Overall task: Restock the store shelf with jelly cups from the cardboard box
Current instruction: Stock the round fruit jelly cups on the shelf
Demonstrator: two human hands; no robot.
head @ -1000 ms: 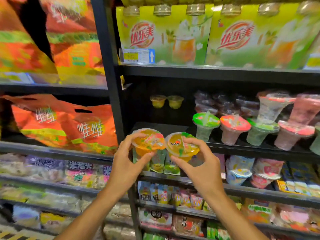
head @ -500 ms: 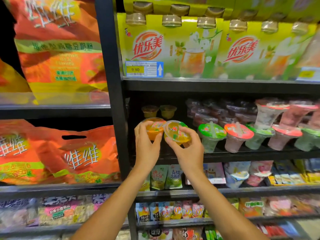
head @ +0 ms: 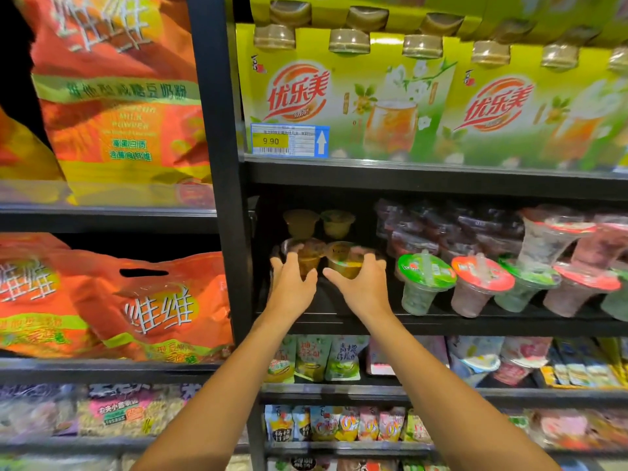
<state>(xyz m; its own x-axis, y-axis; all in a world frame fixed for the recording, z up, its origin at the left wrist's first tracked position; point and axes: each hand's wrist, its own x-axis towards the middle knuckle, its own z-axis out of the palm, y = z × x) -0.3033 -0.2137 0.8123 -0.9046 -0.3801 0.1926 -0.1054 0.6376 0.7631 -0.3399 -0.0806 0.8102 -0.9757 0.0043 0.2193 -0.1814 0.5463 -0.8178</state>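
Note:
Both my arms reach into the dark middle shelf (head: pixel 326 305). My left hand (head: pixel 292 283) grips an orange jelly cup (head: pixel 307 256), fingers curled round its rim. My right hand (head: pixel 360 283) grips a yellow jelly cup (head: pixel 343 263) right beside it. Both cups are upright, low over the shelf board; contact with the board is hidden by my hands. Two more jelly cups (head: pixel 319 222) stand behind them at the back of the shelf. The cardboard box is out of view.
A black upright post (head: pixel 224 198) borders the shelf on the left. Lidded drink cups (head: pixel 424 280) with green and red tops stand close to the right. Yellow-green drink cartons (head: pixel 356 96) fill the shelf above; orange bags (head: pixel 129 300) hang at left.
Both hands have carried the two jelly cups upward and forward, from in front of the shelf edge deep into the shelf. The camera view has risen with them.

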